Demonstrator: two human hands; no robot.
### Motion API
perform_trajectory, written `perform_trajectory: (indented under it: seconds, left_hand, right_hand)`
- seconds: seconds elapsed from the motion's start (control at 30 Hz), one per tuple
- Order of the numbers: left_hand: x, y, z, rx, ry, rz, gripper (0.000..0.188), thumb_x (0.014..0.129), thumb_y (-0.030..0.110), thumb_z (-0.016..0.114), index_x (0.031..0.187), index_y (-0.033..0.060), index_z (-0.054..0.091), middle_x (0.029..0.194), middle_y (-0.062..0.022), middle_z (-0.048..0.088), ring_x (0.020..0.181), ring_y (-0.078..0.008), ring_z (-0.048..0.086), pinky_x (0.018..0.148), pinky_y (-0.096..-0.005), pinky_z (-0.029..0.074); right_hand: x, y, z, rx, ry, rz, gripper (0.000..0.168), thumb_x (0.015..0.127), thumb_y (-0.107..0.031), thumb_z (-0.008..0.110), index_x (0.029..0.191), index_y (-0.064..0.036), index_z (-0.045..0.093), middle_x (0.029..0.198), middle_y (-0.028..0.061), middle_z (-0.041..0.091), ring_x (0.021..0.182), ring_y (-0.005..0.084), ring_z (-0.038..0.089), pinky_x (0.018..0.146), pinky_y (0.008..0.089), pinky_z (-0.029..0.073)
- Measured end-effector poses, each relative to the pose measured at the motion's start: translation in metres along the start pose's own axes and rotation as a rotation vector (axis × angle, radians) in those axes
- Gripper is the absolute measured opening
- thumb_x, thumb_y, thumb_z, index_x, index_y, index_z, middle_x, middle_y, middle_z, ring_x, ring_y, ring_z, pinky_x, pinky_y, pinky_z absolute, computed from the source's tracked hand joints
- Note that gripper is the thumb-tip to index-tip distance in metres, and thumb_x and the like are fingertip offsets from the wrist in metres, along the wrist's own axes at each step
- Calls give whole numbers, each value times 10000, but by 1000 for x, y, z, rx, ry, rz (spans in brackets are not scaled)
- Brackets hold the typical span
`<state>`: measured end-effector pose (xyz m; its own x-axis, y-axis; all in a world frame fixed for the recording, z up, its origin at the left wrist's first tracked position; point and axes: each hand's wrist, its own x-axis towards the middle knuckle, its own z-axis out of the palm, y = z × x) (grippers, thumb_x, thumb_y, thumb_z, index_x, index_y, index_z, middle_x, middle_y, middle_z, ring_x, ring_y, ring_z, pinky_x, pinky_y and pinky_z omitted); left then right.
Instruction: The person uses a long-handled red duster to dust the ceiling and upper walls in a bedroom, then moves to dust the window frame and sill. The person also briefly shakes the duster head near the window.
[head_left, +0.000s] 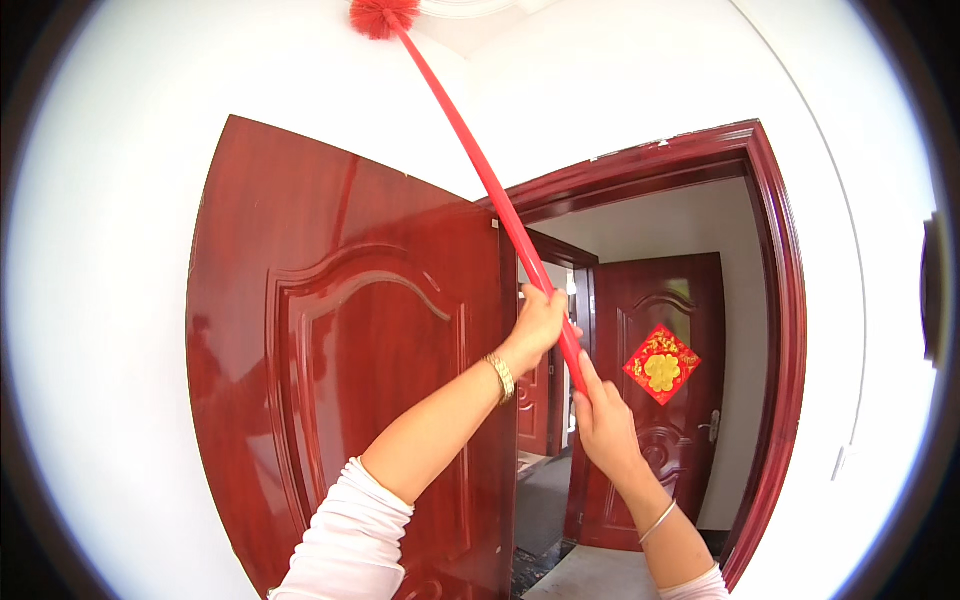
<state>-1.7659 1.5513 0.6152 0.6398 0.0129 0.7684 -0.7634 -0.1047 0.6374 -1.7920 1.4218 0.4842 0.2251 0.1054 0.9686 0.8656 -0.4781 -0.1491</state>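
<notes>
A long red pole (480, 161) slants up and to the left, with a round red bristle duster head (384, 15) at its far end. The head is up near the ceiling and is partly cut off by the picture's top edge. My left hand (538, 322) wraps around the pole, a gold-coloured watch or bracelet (501, 377) on its wrist. Lower down, my right hand (606, 420) grips the pole near its bottom end, which the fingers hide. A thin bangle (658, 522) circles that forearm.
A glossy red-brown wooden door (360, 217) stands open on the left, behind my left arm. Its door frame (780, 300) surrounds a doorway to another dark door (675, 480) bearing a red diamond-shaped decoration (662, 365). A cable (846, 202) runs down the white wall (832, 315) at right.
</notes>
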Motion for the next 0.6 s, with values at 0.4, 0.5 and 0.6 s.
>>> perform_trajectory:
  seconds: [0.4,0.5,0.6]
  left_hand:
    - [71,21,12,12,-33,73,218,891,139,404,958,-22,272,768,-134,480,591,-253,604,536,-403,548]
    - [76,0,33,-48,-36,80,198,882,135,418,911,-33,318,741,-132,494,569,-257,604,521,-396,537]
    - [97,-16,40,-110,-137,17,182,875,134,423,881,-33,351,667,-112,492,532,-251,597,500,-396,532]
  right_hand:
    - [59,26,1,-112,99,-72,547,897,-150,528,1406,-211,336,830,181,509,715,372,567,634,450,472]
    - [52,43,-3,-167,102,-31,552,894,-146,532,1406,-216,339,837,175,504,712,364,569,636,448,477]
    - [53,54,1,-256,98,-4,587,875,-125,542,1413,-212,321,880,176,495,723,365,569,646,449,482]
